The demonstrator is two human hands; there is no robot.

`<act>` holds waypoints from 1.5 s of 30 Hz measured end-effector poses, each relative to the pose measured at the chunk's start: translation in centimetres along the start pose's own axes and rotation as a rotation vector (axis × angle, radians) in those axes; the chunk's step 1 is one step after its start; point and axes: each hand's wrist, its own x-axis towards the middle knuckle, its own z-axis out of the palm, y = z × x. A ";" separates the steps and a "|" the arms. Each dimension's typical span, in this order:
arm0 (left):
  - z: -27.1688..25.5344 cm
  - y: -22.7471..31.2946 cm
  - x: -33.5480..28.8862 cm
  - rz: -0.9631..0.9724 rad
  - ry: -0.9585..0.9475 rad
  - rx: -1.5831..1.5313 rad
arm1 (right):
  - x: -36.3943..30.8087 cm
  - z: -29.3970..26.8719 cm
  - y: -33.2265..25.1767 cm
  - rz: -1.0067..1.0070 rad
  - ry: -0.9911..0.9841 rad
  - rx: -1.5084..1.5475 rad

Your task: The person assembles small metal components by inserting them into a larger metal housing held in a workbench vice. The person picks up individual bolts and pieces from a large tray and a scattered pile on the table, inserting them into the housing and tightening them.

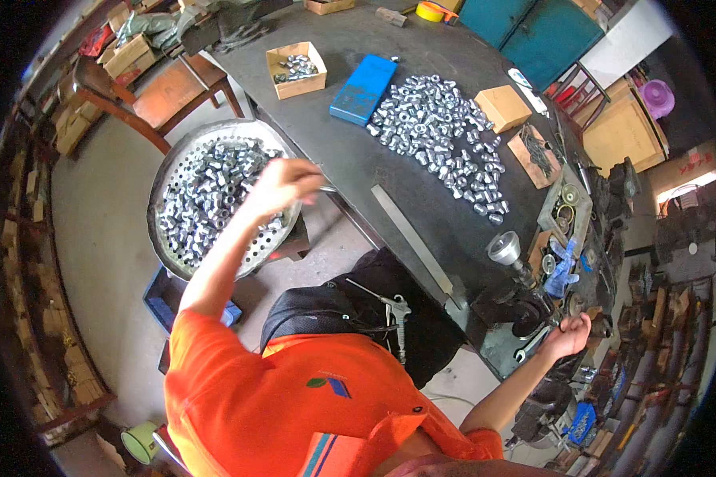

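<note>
My left hand (288, 187), smeared by motion, is over the right rim of a round perforated metal pan (184, 153), close to the table edge. Whether its fingers hold anything cannot be made out. The pan is heaped with shiny metal fittings (215, 195). At the table's near right corner my right hand (567, 337) is closed, beside a dark bench fixture (527, 314); what it grips is hidden. An open-end wrench (531, 344) lies just left of that hand. On top of the fixture sits a round silvery cup-shaped part (503, 248).
A large pile of metal fittings (433, 127) spreads over the dark table (338, 155), near a blue box (363, 89) and a small carton of parts (296, 70). A flat metal bar (410, 238) lies along the near side. An air blow gun (399, 318) hangs below the edge.
</note>
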 end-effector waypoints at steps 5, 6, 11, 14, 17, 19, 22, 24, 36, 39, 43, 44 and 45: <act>-8.1 -3.3 -6.1 -0.248 0.435 0.747 | -4.3 -0.3 -3.4 -0.073 -0.104 0.058; -9.1 -5.1 -7.1 0.016 0.513 1.090 | -5.1 -0.6 -3.5 -0.095 -0.107 0.057; -3.0 0.5 -1.8 0.087 0.365 0.863 | -8.8 -1.5 -3.1 0.099 0.005 0.060; 5.0 3.2 3.7 0.352 0.079 0.829 | -10.5 -2.4 -1.0 0.205 0.135 0.004; 14.0 5.7 7.7 0.640 -0.169 0.690 | -10.4 -3.0 1.4 0.291 0.163 0.056; 19.9 6.8 10.8 0.539 -0.350 0.636 | -9.7 -2.7 2.2 0.306 0.224 0.019; 26.6 8.0 13.9 0.532 -0.389 0.650 | -9.1 -2.9 2.4 0.329 0.256 -0.015; 29.1 6.7 14.9 0.617 -0.304 0.712 | -9.3 -2.6 2.5 0.314 0.267 0.021; 27.7 5.3 13.7 0.688 -0.253 0.674 | -9.4 -3.0 3.0 0.356 0.231 0.028; 24.6 6.0 12.2 0.360 -0.499 -0.087 | -9.6 -2.9 2.6 0.333 0.251 0.029; 19.8 8.1 9.0 0.180 -0.667 -0.664 | -9.7 -2.8 2.7 0.370 0.251 0.005; 19.2 8.7 8.5 0.202 -0.683 -0.696 | -9.6 -3.3 2.9 0.369 0.245 -0.004; 18.8 9.5 8.0 0.225 -0.700 -0.727 | -9.5 -4.0 3.3 0.367 0.241 -0.013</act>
